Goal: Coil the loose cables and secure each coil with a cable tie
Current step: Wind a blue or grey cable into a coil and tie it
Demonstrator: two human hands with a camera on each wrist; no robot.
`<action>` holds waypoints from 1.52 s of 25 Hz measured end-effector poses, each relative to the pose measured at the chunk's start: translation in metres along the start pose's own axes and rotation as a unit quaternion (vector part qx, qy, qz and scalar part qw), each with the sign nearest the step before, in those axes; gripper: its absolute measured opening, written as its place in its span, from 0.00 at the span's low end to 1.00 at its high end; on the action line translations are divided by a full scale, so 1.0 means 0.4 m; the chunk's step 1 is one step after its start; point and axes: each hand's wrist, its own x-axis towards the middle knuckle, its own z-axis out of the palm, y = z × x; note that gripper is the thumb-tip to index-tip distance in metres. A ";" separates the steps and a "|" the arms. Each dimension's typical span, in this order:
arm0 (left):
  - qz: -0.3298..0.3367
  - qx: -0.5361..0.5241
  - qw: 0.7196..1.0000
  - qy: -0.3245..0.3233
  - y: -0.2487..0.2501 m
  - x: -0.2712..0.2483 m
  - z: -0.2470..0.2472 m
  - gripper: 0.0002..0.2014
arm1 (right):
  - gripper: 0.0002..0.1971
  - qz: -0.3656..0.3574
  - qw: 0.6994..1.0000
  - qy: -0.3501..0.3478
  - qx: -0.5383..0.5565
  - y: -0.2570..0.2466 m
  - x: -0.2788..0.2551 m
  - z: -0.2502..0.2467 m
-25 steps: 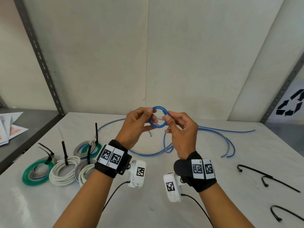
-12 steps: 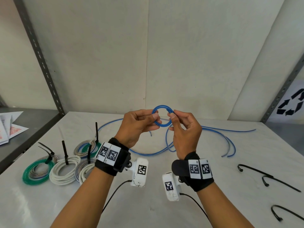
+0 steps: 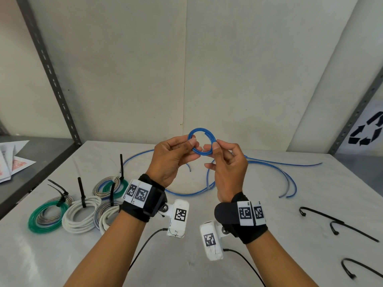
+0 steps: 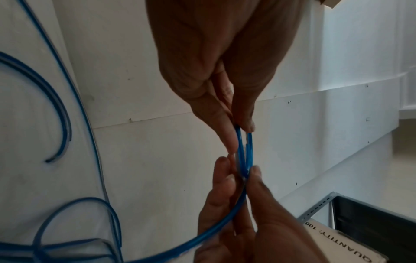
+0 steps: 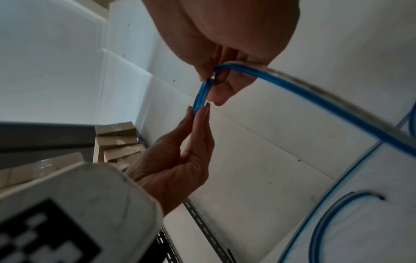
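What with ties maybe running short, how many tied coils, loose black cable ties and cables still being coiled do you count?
Tied coils: 4
Loose black cable ties: 3
Blue cable still being coiled: 1
Total: 8

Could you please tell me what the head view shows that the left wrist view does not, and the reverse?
Only the head view shows the tied coils at the table's left and the loose cable ties at its right. Only the left wrist view shows the box printed QUANTITY and the loop edge-on. Both show the left hand and the right hand pinching the blue cable loop, its slack trailing onto the table.
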 end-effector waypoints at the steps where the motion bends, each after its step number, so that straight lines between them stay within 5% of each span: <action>1: 0.004 -0.003 1.000 0.003 -0.001 0.000 0.001 0.07 | 0.07 -0.002 1.000 -0.003 0.003 0.001 -0.003 0.003; 4: 0.004 0.002 1.000 -0.003 -0.005 -0.001 0.002 0.08 | 0.09 -0.016 1.000 -0.016 -0.004 0.005 -0.002 0.003; 7: -0.001 0.132 0.990 -0.058 -0.008 -0.003 -0.008 0.11 | 0.09 -0.052 0.994 -0.035 -0.090 0.012 0.012 -0.018; 12: -0.039 0.296 0.951 -0.081 -0.010 -0.009 0.015 0.26 | 0.11 -0.141 0.926 -0.196 -0.292 -0.002 0.037 -0.071; 16: -0.061 0.350 0.932 -0.074 -0.018 -0.005 0.018 0.27 | 0.12 -0.164 0.893 -0.236 -0.347 -0.002 0.038 -0.077; 20: -0.076 0.270 0.959 -0.047 -0.025 0.000 0.019 0.25 | 0.11 -0.158 0.916 -0.217 -0.297 0.010 0.027 -0.057; 26: -0.061 0.053 0.996 0.037 -0.004 0.003 0.028 0.22 | 0.06 -0.085 0.981 -0.076 -0.156 0.029 -0.026 0.007; 32: -0.060 -0.005 0.997 0.055 0.002 0.006 0.024 0.22 | 0.03 0.049 0.996 -0.071 0.002 0.019 -0.038 0.032; 38: -0.070 -0.039 0.994 0.070 -0.011 0.005 0.027 0.24 | 0.06 0.009 0.996 -0.068 -0.052 0.030 -0.037 0.025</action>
